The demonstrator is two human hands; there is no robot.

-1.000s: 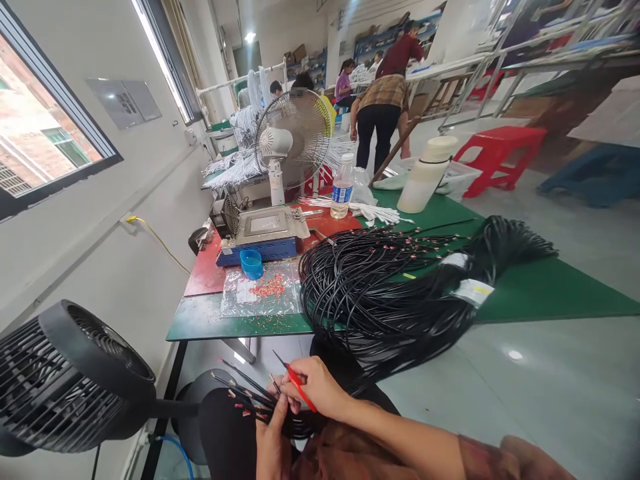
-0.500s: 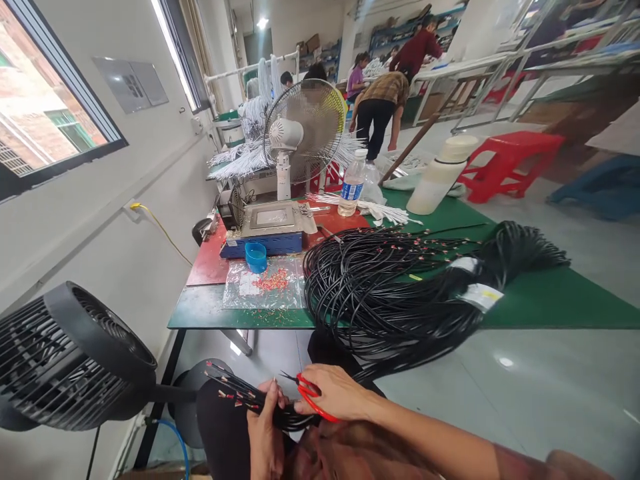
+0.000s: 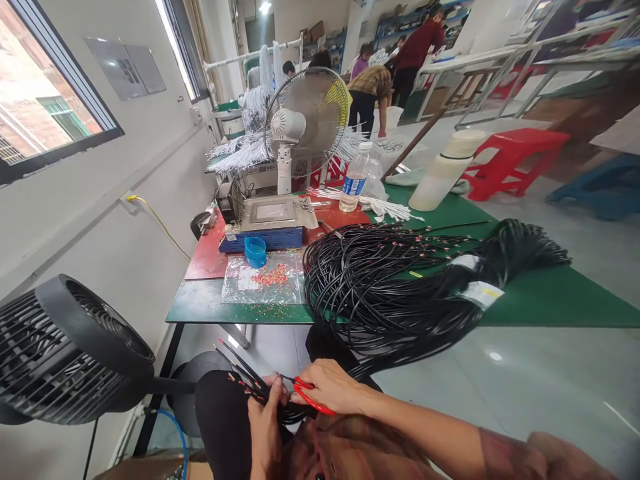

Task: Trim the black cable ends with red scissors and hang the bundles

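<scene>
My left hand (image 3: 267, 408) is closed around a bundle of black cables (image 3: 245, 370) over my lap; their ends show short reddish and pale wire tips. In my right hand (image 3: 333, 387) are small scissors with red handles (image 3: 313, 399). The dark blades point left and lie right by my left thumb and fingertips. Which wire, if any, sits between the blades is too small to tell. Just ahead, a big heap of black cables (image 3: 360, 287) lies on the green table, bound with white wraps (image 3: 481, 295) and partly hanging over the front edge.
On the table stand a clear bag with red scraps (image 3: 270, 277), a blue cup (image 3: 255, 252), a blue-sided metal device (image 3: 265, 223), a water bottle (image 3: 353, 183) and a pale flask (image 3: 445, 173). A black fan (image 3: 75, 353) is at left. A person (image 3: 370, 93) bends over behind the table.
The scissors' blades have come closer to my left fingertips and look more closed. The cables in my left hand have fanned out somewhat. Behind the table, the bending person has shifted slightly left.
</scene>
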